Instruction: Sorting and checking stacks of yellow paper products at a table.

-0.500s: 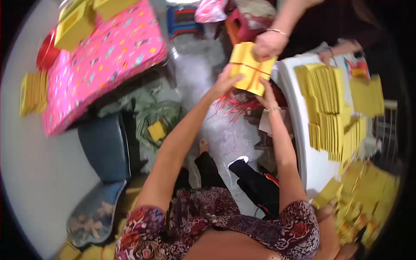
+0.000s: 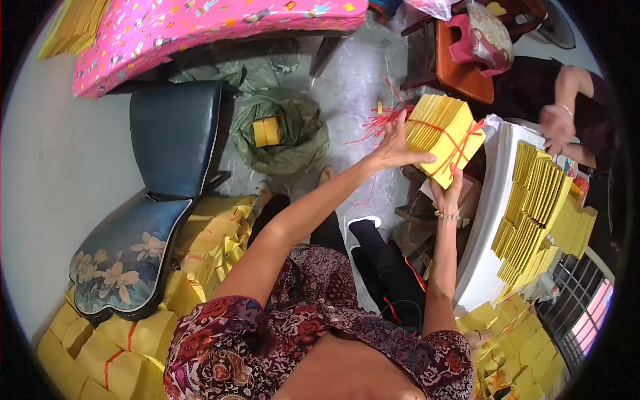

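Observation:
Out in front of me, raised off the floor, is a thick bundle of folded yellow paper (image 2: 435, 127) tied crosswise with red string. My left hand (image 2: 399, 148) grips its left side, thumb across the near face and fingers up the side. Underneath, at the lower right corner, my right hand (image 2: 449, 193) holds it, a bracelet on the wrist. The loose string ends and knot show on the bundle's right face. Another tied yellow bundle (image 2: 267, 132) lies in an open green plastic bag (image 2: 293, 150) on the floor.
Stacked yellow paper (image 2: 533, 207) covers the white table (image 2: 490, 200) at right, where a co-worker's hand (image 2: 559, 124) hovers. A dark blue chair (image 2: 175, 133) stands left among yellow bundles (image 2: 127, 340). Red strings (image 2: 380, 125) hang beyond my left hand. A pink-covered table (image 2: 220, 23) is at the back.
The co-worker's hand has let go of the bundle and drawn back right. Both my hands now hold it alone, lower and further right in view. My view has shifted.

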`<action>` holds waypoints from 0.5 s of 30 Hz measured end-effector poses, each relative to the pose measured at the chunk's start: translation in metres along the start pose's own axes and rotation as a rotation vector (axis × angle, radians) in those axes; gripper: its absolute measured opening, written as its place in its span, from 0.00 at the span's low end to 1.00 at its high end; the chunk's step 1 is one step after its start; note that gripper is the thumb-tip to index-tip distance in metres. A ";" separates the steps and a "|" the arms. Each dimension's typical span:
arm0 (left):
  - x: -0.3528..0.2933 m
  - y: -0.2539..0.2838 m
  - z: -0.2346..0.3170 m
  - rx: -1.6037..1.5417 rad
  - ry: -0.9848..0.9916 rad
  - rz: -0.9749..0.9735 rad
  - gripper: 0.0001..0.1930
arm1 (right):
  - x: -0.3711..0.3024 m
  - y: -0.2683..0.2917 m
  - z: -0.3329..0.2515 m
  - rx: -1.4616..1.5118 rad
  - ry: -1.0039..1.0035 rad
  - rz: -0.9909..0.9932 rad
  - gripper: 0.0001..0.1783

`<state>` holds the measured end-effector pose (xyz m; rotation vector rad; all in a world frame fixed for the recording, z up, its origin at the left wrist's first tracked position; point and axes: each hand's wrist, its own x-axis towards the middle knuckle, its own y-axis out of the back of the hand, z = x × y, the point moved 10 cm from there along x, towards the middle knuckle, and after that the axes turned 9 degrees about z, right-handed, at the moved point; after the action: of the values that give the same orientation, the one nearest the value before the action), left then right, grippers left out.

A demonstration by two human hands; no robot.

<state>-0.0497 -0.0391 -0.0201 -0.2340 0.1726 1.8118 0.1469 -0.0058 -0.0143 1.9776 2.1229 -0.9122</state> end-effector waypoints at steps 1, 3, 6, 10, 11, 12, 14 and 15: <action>-0.014 0.011 -0.019 -0.013 0.014 -0.035 0.68 | -0.012 -0.010 0.019 -0.053 -0.026 -0.005 0.34; -0.045 0.038 -0.018 -0.366 -0.148 -0.126 0.63 | -0.039 -0.020 0.061 -0.123 -0.073 0.046 0.31; -0.099 0.088 -0.094 -0.426 0.119 -0.013 0.60 | -0.060 -0.036 0.140 -0.183 -0.209 0.004 0.29; -0.146 0.155 -0.192 -0.622 0.308 0.209 0.55 | -0.077 -0.091 0.244 -0.270 -0.383 -0.139 0.27; -0.155 0.169 -0.230 -0.609 0.330 0.239 0.55 | -0.077 -0.095 0.276 -0.297 -0.463 -0.164 0.27; -0.158 0.179 -0.263 -0.600 0.349 0.259 0.55 | -0.074 -0.094 0.307 -0.326 -0.535 -0.181 0.27; -0.161 0.192 -0.301 -0.644 0.400 0.235 0.56 | -0.059 -0.091 0.352 -0.354 -0.523 -0.207 0.27; -0.161 0.194 -0.324 -0.682 0.457 0.216 0.57 | -0.051 -0.090 0.374 -0.377 -0.521 -0.237 0.27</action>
<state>-0.1765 -0.3163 -0.2944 -1.1508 -0.1149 1.9550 -0.0490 -0.2283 -0.2639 1.1748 2.0459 -0.8585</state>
